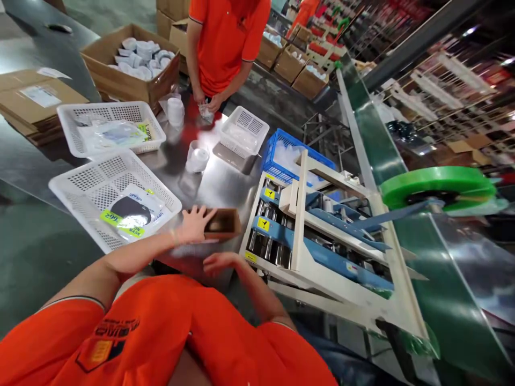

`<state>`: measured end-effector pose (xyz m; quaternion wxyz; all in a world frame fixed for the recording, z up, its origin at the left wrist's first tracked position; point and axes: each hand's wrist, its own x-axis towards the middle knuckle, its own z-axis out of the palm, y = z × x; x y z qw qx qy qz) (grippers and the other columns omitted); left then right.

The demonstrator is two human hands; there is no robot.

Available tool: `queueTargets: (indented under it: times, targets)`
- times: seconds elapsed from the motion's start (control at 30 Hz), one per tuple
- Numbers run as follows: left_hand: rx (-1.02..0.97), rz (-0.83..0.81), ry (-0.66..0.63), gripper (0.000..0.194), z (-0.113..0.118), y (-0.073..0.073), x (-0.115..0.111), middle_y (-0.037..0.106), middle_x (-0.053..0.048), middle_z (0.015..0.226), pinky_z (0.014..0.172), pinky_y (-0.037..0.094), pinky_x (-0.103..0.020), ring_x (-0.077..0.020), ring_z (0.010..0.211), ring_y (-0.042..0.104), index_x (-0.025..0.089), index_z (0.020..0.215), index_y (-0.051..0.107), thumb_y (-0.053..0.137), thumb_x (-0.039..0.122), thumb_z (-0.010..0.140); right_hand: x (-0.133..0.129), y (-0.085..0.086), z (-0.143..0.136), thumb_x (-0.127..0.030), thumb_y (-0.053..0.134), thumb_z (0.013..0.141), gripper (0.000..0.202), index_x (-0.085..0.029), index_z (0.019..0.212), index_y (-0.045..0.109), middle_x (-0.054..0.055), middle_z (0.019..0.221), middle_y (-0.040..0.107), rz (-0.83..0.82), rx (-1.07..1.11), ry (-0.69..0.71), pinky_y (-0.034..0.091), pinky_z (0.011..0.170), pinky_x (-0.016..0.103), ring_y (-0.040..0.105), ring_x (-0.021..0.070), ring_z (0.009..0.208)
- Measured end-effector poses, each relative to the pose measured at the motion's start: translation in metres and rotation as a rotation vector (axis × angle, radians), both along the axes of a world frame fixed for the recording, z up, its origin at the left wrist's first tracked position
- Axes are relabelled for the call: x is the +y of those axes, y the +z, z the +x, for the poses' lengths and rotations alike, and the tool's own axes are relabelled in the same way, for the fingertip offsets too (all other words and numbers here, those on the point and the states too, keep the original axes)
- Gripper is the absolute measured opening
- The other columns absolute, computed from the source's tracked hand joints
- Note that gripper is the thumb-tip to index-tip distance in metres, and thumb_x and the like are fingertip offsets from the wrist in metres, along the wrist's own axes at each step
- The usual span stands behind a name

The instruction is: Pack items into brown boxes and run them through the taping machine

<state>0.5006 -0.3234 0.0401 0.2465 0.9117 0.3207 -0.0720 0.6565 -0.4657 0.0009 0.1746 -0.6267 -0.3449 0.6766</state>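
My left hand (195, 225) has its fingers spread, at the left side of a small open brown box (223, 223) on the metal table. My right hand (219, 262) is just below the box at the table's near edge, fingers slightly bent and blurred; whether it holds anything does not show. To the left, a white perforated basket (80, 185) contains packaged masks (139, 210) with green labels. Beyond the box stand clear-wrapped round white items (197, 157).
A second white basket (72, 134) and flattened cardboard (40, 102) lie left. Across the table, a person (229, 43) in orange handles a small wrapped item. A smaller white basket (243, 131), a blue crate (277, 153) and a roller machine (301, 236) with green tape (438, 185) stand right.
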Motion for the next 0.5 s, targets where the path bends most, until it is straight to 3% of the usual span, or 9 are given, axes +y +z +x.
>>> queueTargets:
  times: [0.07, 0.1, 0.13, 0.2, 0.27, 0.33, 0.4, 0.5]
  targets:
    - [0.026, 0.04, -0.096, 0.108, 0.006, -0.007, -0.014, 0.043, -0.021, 0.174, 0.114, 0.042, -0.068, -0.0522, 0.15, 0.041, 0.037, 0.182, 0.026, 0.081, 0.045, 0.089, 0.038, 0.029, 0.023, -0.054, 0.102, 0.066, 0.054, -0.013, 0.096, 0.083, 0.005, 0.075, 0.077, 0.06, 0.023, 0.235, 0.062, 0.067, 0.031, 0.076, 0.0234, 0.069]
    - [0.035, 0.053, -0.112, 0.109, 0.008, -0.012, -0.02, 0.041, -0.02, 0.177, 0.115, 0.041, -0.068, -0.0524, 0.153, 0.039, 0.038, 0.182, 0.026, 0.082, 0.041, 0.088, 0.068, 0.044, 0.036, -0.055, 0.097, 0.075, 0.051, -0.014, 0.103, 0.084, 0.006, 0.084, 0.081, 0.156, -0.018, 0.343, 0.063, 0.075, 0.031, 0.079, 0.0236, 0.079]
    - [0.037, 0.067, -0.113, 0.112, 0.01, -0.018, -0.025, 0.039, -0.019, 0.179, 0.116, 0.04, -0.068, -0.0526, 0.156, 0.037, 0.038, 0.183, 0.025, 0.083, 0.037, 0.086, 0.104, 0.056, 0.048, -0.054, 0.091, 0.082, 0.047, -0.015, 0.107, 0.084, 0.007, 0.092, 0.082, 0.33, -0.177, 0.302, 0.063, 0.082, 0.032, 0.079, 0.0241, 0.087]
    - [0.014, 0.088, -0.113, 0.118, 0.01, -0.027, -0.03, 0.038, -0.019, 0.181, 0.118, 0.04, -0.069, -0.0526, 0.16, 0.034, 0.034, 0.184, 0.022, 0.084, 0.035, 0.083, 0.19, 0.068, 0.062, -0.046, 0.091, 0.085, 0.054, -0.015, 0.127, 0.079, 0.012, 0.119, 0.082, 0.622, -0.649, 0.111, 0.061, 0.101, 0.039, 0.077, 0.0281, 0.112]
    - [-0.019, 0.106, -0.109, 0.12, 0.009, -0.034, -0.03, 0.037, -0.022, 0.182, 0.12, 0.039, -0.069, -0.0526, 0.162, 0.034, 0.026, 0.184, 0.024, 0.083, 0.033, 0.08, 0.273, 0.062, 0.059, -0.041, 0.093, 0.085, 0.075, -0.009, 0.148, 0.066, 0.022, 0.148, 0.07, 0.663, -0.983, 0.078, 0.052, 0.118, 0.046, 0.064, 0.0331, 0.139]
    - [-0.044, 0.106, -0.122, 0.118, 0.008, -0.04, -0.029, 0.036, -0.025, 0.182, 0.121, 0.04, -0.07, -0.0537, 0.164, 0.034, 0.019, 0.182, 0.031, 0.082, 0.031, 0.077, 0.333, 0.042, 0.043, -0.039, 0.096, 0.083, 0.091, 0.001, 0.154, 0.057, 0.032, 0.163, 0.054, 0.609, -1.142, 0.111, 0.042, 0.129, 0.047, 0.049, 0.0355, 0.155]
    - [-0.086, 0.111, -0.135, 0.111, 0.007, -0.044, -0.028, 0.035, -0.026, 0.182, 0.121, 0.041, -0.071, -0.0545, 0.164, 0.036, 0.019, 0.18, 0.036, 0.079, 0.029, 0.078, 0.365, 0.018, 0.025, -0.034, 0.095, 0.085, 0.087, 0.008, 0.151, 0.057, 0.037, 0.166, 0.048, 0.559, -1.17, 0.139, 0.038, 0.131, 0.045, 0.043, 0.0361, 0.159]
    - [-0.145, 0.114, -0.143, 0.099, 0.003, -0.045, -0.025, 0.032, -0.026, 0.183, 0.121, 0.042, -0.069, -0.0518, 0.166, 0.036, 0.02, 0.179, 0.04, 0.075, 0.03, 0.087, 0.372, -0.004, 0.015, -0.02, 0.074, 0.101, 0.04, 0.003, 0.133, 0.07, 0.03, 0.152, 0.063, 0.53, -1.137, 0.139, 0.044, 0.123, 0.039, 0.057, 0.029, 0.145]
